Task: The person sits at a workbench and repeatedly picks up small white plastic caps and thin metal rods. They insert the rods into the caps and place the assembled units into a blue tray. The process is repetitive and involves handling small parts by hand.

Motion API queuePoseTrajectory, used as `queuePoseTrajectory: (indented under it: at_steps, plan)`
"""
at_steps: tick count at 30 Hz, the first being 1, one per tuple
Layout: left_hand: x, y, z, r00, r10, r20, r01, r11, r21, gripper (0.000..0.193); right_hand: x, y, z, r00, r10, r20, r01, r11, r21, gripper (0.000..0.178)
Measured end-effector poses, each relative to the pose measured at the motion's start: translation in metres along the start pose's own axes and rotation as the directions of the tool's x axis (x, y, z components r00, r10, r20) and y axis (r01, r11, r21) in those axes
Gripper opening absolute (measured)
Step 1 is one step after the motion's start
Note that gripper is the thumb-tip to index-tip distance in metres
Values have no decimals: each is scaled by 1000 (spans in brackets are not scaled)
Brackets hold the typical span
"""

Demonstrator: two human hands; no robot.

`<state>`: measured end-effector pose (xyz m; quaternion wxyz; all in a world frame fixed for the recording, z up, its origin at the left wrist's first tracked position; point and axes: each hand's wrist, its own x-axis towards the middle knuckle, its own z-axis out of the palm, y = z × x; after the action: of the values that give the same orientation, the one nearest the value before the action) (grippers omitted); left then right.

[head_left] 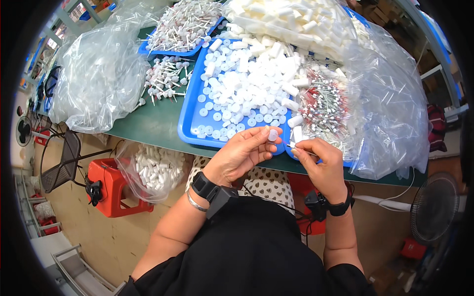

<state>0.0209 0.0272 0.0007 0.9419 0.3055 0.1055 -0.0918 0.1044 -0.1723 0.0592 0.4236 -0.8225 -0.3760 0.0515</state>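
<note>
My left hand pinches a small translucent white round cap between thumb and fingertips, over the near edge of a blue tray. To its right, my right hand closes thumb and forefinger on a thin stick-like piece, too small to make out fully. Its tip points toward the left hand, and the two pieces are apart. Beyond my hands, the tray holds a heap of translucent white discs with white cylinders among them. Thin red and white wired pieces lie in a pile farther right.
Stemmed white pieces fill another blue tray and spill onto the green table. Clear plastic bags flank the work at left and right. A large bag of cream cylinders stands behind. Below are a red stool and a fan.
</note>
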Motion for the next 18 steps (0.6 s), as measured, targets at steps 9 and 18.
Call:
queuePoseTrajectory:
  at_steps: [9,18]
  plan:
    - [1,-6,-2,999,22,-39,-23,1000,-15,38,2,0,-2,988,-155,-3,153,980,-126,9]
    - [1,-7,3,999,-1,-44,0,1000,-15,39,1,5,1,995,-75,-73,67,992,-103,10]
